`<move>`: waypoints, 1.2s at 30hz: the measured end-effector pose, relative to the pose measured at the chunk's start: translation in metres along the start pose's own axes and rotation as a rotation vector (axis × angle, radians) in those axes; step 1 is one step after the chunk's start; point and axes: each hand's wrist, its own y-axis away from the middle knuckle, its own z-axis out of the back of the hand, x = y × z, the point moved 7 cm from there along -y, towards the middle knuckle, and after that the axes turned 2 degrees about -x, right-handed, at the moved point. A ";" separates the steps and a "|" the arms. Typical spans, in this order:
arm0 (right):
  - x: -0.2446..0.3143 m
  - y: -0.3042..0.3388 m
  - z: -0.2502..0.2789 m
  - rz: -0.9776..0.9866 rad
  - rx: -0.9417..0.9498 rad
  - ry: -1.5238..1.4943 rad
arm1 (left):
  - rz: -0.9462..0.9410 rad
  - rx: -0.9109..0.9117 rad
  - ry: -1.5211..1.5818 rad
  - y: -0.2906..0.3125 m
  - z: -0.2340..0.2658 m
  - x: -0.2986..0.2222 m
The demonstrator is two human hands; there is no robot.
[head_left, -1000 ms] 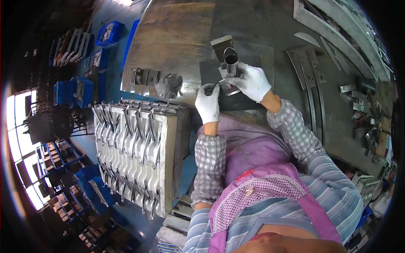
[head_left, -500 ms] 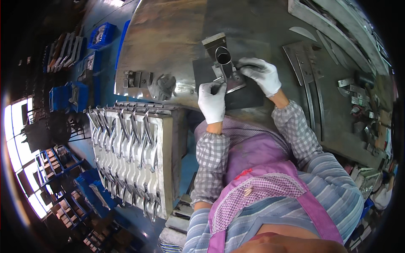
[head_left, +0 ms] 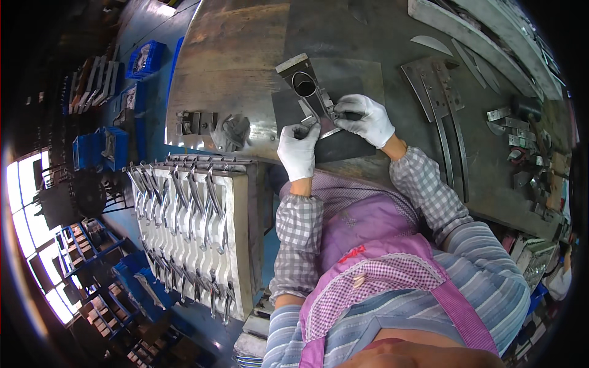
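A metal fixture [head_left: 296,64] stands tilted on the worktable, with a short round tube [head_left: 304,85] in it, open end up. A narrow bent metal strip [head_left: 310,109] runs from beside the tube toward me. My left hand [head_left: 298,150], in a white glove, is closed with thumb and fingertips pinching the strip's near end. On the fixture's right side my right hand [head_left: 367,121], also gloved, has its fingers closed at the edge; its grip is partly hidden. Under the fixture lies a dark flat sheet [head_left: 282,103].
A grey crumpled glove [head_left: 230,133] and small metal blocks [head_left: 195,122] lie at the table's left edge. Long metal strips on a plate [head_left: 429,86] lie to the right, near several loose parts [head_left: 518,132]. A rack of shiny bent pieces [head_left: 184,227] stands left of me.
The fixture with its tube has shifted left and turned slightly. My left hand went left with it. My right hand has moved in from beside the fixture and closed its fingers at the edge.
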 end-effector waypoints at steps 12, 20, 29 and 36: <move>-0.007 -0.006 -0.002 -0.107 -0.038 -0.136 | -0.036 0.013 0.024 0.003 -0.003 0.001; 0.073 -0.021 -0.055 -0.115 0.074 -0.229 | 0.109 0.294 0.395 0.007 0.018 0.031; 0.103 -0.004 -0.101 0.037 0.176 -0.135 | -0.679 -0.212 -0.792 -0.002 0.300 0.054; 0.104 0.009 -0.126 0.355 0.338 0.213 | 0.094 -0.163 -0.783 -0.154 0.445 0.160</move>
